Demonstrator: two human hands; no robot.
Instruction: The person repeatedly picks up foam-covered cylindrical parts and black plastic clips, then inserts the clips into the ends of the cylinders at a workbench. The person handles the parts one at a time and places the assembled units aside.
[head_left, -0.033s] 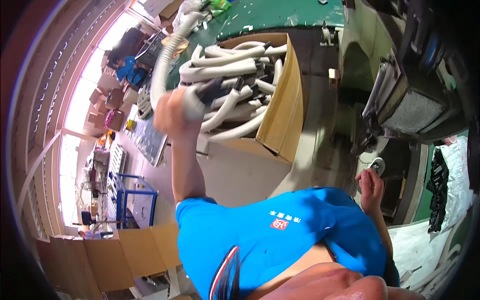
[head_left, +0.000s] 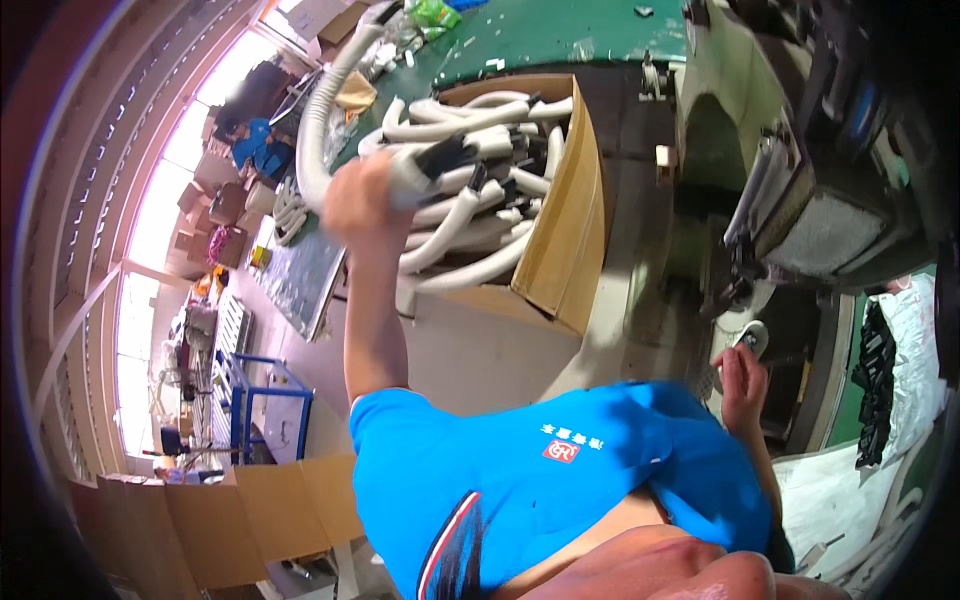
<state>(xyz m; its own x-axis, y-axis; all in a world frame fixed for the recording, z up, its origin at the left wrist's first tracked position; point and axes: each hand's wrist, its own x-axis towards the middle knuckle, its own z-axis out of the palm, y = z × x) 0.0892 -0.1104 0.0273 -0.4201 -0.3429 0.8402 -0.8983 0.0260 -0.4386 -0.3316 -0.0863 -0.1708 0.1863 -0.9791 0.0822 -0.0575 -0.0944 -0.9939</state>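
My left hand is closed around a pale, ribbed flexible hose, slightly blurred. One black end of this hose sticks out to the right of my fist, over an open cardboard box. The rest of it curves up and away to the far left, ending in another dark tip. Inside the box lie several similar white hoses with black ends, heaped at different angles. Low on the right, my right hand hangs beside my body, fingers loosely bent and slightly apart, with nothing visible in it.
Behind the box stretches a green table with scraps and plastic bags on it. Dark machinery stands at the right. At the left are a blue metal frame, more hoses and a person in blue. Cardboard stands at the lower left.
My left hand has moved slightly up and to the right with the hose. Its black end now reaches farther over the box, and the long part has swung a little left. My right hand is nearly still.
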